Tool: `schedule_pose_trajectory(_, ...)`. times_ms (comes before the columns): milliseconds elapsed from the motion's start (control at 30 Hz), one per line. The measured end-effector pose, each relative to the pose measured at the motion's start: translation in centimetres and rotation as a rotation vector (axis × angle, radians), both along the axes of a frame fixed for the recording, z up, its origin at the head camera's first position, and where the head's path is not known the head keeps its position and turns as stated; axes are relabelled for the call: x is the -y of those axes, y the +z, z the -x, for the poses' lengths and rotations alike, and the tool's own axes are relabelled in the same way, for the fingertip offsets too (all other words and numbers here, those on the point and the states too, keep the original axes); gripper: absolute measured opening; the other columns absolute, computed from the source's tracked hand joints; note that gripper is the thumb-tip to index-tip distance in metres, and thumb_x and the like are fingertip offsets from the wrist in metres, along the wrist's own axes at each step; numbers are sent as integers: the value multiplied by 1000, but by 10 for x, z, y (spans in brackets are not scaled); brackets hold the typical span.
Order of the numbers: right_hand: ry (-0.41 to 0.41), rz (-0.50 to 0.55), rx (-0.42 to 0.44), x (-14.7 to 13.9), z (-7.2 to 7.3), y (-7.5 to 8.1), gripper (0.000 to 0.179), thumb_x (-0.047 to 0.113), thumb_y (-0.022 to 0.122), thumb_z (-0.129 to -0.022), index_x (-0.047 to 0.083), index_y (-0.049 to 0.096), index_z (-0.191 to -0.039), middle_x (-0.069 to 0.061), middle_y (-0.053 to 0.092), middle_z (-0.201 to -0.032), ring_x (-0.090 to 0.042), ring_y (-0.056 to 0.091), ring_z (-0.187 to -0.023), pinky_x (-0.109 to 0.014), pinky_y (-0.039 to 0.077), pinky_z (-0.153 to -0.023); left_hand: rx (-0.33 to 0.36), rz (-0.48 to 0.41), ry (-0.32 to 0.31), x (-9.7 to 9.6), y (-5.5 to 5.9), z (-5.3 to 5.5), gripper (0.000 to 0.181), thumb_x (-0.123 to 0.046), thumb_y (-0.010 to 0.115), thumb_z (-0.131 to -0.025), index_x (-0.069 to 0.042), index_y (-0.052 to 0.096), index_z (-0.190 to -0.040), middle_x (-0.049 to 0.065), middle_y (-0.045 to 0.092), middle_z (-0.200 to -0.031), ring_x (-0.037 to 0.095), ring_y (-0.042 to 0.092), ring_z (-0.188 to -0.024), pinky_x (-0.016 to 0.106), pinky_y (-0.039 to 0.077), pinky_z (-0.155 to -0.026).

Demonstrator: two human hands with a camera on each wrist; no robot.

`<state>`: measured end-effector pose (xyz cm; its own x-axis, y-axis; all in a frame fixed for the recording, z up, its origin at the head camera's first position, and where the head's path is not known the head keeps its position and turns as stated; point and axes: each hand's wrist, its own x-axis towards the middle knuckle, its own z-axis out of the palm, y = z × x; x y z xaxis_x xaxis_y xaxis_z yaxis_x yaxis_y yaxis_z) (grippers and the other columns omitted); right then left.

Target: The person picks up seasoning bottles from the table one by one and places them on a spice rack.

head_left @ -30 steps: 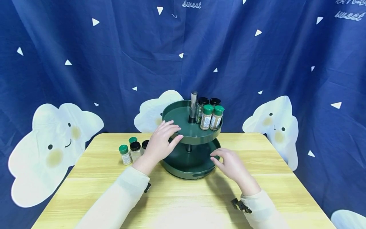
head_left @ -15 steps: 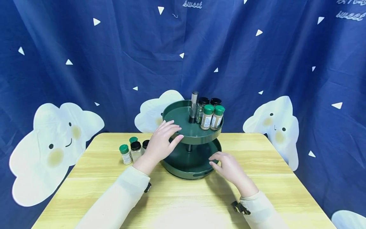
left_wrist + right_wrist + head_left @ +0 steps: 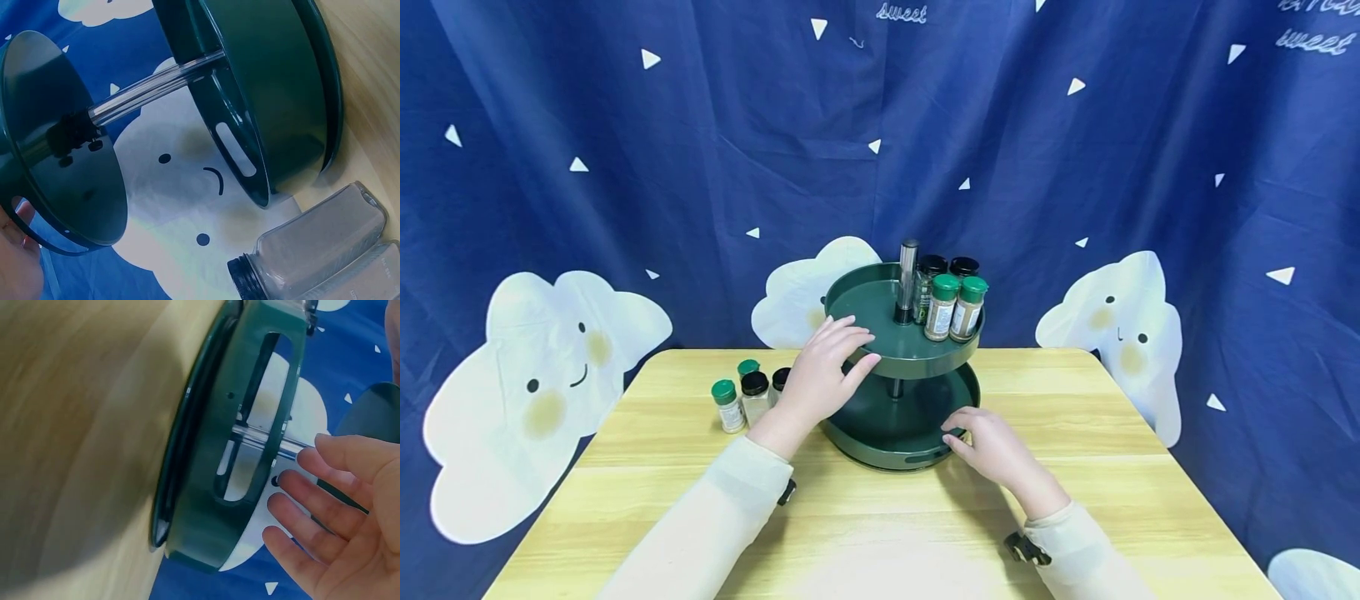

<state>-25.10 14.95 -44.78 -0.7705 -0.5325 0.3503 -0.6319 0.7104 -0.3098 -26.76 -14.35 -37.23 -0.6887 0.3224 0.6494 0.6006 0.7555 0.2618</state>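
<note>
One blue curtain [image 3: 1000, 125], printed with white clouds and small triangles; backdrop to the whole.

One wooden table [image 3: 655, 467], light-toned, in front of the curtain.

One two-tier stand [image 3: 925, 367], dark green, standing upright near the table's middle. Long axis vertical, along a central post [image 3: 907, 279] that rises through both round trays and points straight up above the upper one. Lower tray [image 3: 880, 425] level, with a long slot [image 3: 928, 457] in its wall toward the person, slightly to the right.

Two pale sleeves [image 3: 715, 517], entering from the near edge.

One left hand [image 3: 820, 371], at the near left rim of the upper tray: fingers laid over the rim, nearly straight, thumb outside, the wall held between; firmness of hold cannot be told.

One right hand [image 3: 992, 442], beside the lower tray's near right rim: fingers spread and loosely bent, thumb apart, holding nothing. Contact with the rim cannot be told.

Eight bottles seen, all upright. On the upper tray, right of the post: two green-capped bottles [image 3: 940, 315] in front, two black-capped bottles [image 3: 925, 298] behind. On the table, left of the stand: two green-topped jars [image 3: 730, 412] and two black-topped jars [image 3: 756, 400], one partly hidden by the left hand.
</note>
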Motion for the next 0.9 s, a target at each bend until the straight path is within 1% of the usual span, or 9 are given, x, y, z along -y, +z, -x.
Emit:
schedule_pose_trajectory(367,-6,-36,43,0,1,-12,9,13,75,-90,7,75,-97,-3,71,-99,-23,69,-96,-43,57,-87,-8,2,-2,-1,0,-1,40,-41,61,-99,-12,70,-126,4,68,-127,23,46,-139,43,23,-122)
schedule_pose_trajectory(567,15,-43,28,0,2,-16,7,13,75,-89,8,76,-95,0,71,-95,-22,69,-93,-41,57,-84,-13,0,-3,-1,1,-1,40,-41,61,-99,-11,70,-125,4,68,-127,23,46,-138,42,22,-123)
schedule_pose_trajectory(733,12,-46,12,-1,3,-18,8,16,75,-90,8,76,-91,4,70,-89,-19,68,-88,-39,57,-81,-18,2,-2,-1,1,-1,40,-41,61,-100,-11,70,-125,5,68,-128,23,46,-139,42,22,-123)
schedule_pose_trajectory(900,11,-42,2,0,2,-20,9,17,76,-90,8,76,-89,4,69,-88,-17,68,-86,-38,57,-80,-27,3,-1,-1,1,-1,40,-40,61,-99,-11,70,-126,5,67,-130,25,45,-140,43,23,-122)
